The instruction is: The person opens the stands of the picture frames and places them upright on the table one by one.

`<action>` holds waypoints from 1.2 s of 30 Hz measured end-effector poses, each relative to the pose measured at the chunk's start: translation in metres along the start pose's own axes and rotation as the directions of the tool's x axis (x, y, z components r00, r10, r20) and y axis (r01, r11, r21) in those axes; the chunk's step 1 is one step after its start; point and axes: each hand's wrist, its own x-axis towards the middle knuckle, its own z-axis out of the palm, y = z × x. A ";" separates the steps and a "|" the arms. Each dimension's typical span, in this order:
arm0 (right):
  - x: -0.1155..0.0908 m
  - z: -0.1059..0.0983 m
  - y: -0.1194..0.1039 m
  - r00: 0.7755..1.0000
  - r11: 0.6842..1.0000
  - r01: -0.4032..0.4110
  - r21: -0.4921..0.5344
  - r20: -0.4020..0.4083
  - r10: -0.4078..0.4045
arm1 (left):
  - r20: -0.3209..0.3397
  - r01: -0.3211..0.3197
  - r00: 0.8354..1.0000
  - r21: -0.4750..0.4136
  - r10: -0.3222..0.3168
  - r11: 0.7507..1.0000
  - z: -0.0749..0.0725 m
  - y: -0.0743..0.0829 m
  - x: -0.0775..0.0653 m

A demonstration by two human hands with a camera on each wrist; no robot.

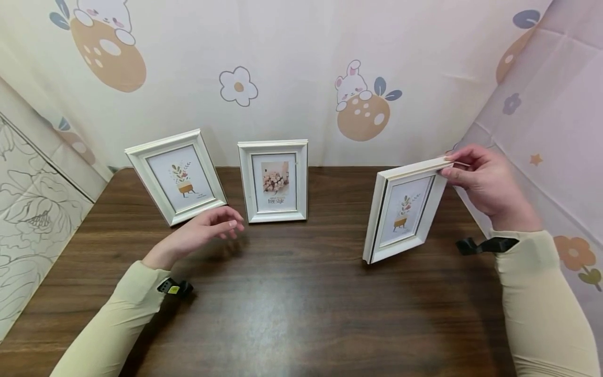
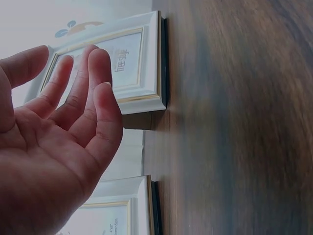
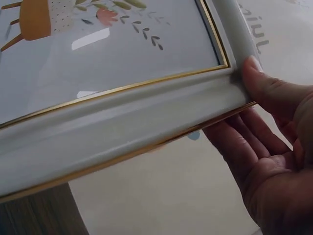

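Observation:
My right hand (image 1: 490, 180) pinches the upper right corner of a white photo frame (image 1: 445, 209) with a plant print, thumb on its front and fingers behind. That frame is tilted at the table's right side; the right wrist view shows its gold inner trim (image 3: 122, 89) close up. The left hand (image 1: 200, 233) holds nothing, its fingers loosely bent, in front of the other two frames. A second white photo frame (image 1: 301, 183) with a flower picture stands upright in the middle. The left photo frame (image 1: 165, 204), with another plant print, stands turned at an angle.
A dark wood table (image 1: 301, 309) lies under everything. Behind it hangs a pale curtain (image 1: 292, 63) with rabbit and flower prints, and more printed cloth (image 1: 560, 131) borders the right side. A panel with line-drawn flowers (image 1: 33, 225) stands at the left.

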 end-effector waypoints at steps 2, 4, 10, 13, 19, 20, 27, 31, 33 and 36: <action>0.000 0.004 0.003 1.000 0.999 0.026 0.047 0.013 -0.027 | 0.011 0.003 1.000 0.005 -0.003 1.000 0.002 0.000 0.000; 0.000 0.007 0.005 0.998 0.995 0.047 0.084 0.046 -0.051 | 0.024 0.002 1.000 0.008 -0.003 1.000 0.004 0.001 0.000; 0.001 0.012 0.011 0.984 0.991 0.067 0.117 0.159 -0.085 | 0.067 -0.014 0.998 0.016 0.013 1.000 0.008 0.001 0.004; 0.001 0.013 0.014 0.969 0.982 0.058 0.177 0.228 -0.098 | 0.081 -0.016 0.997 0.022 0.014 1.000 0.010 0.002 0.006; 0.003 0.014 0.020 0.918 0.922 -0.008 0.387 0.368 -0.147 | 0.098 -0.031 0.995 0.037 0.028 0.999 0.015 0.008 0.008; 0.003 0.014 0.021 0.910 0.909 -0.019 0.416 0.385 -0.157 | 0.101 -0.033 0.994 0.043 0.029 0.999 0.016 0.009 0.009; 0.005 0.023 0.030 0.873 0.866 -0.045 0.498 0.442 -0.208 | 0.104 -0.070 0.993 0.095 0.060 0.993 0.024 0.014 0.022; 0.005 0.029 0.034 0.869 0.856 -0.045 0.514 0.443 -0.220 | 0.074 -0.095 0.993 0.063 0.090 0.993 0.032 0.025 0.032; 0.005 0.031 0.035 0.872 0.856 -0.048 0.515 0.439 -0.216 | 0.073 -0.116 0.991 0.029 0.114 0.993 0.038 0.032 0.036; 0.006 0.035 0.036 0.877 0.857 -0.056 0.512 0.436 -0.203 | 0.098 -0.159 0.982 -0.013 0.160 0.987 0.047 0.040 0.042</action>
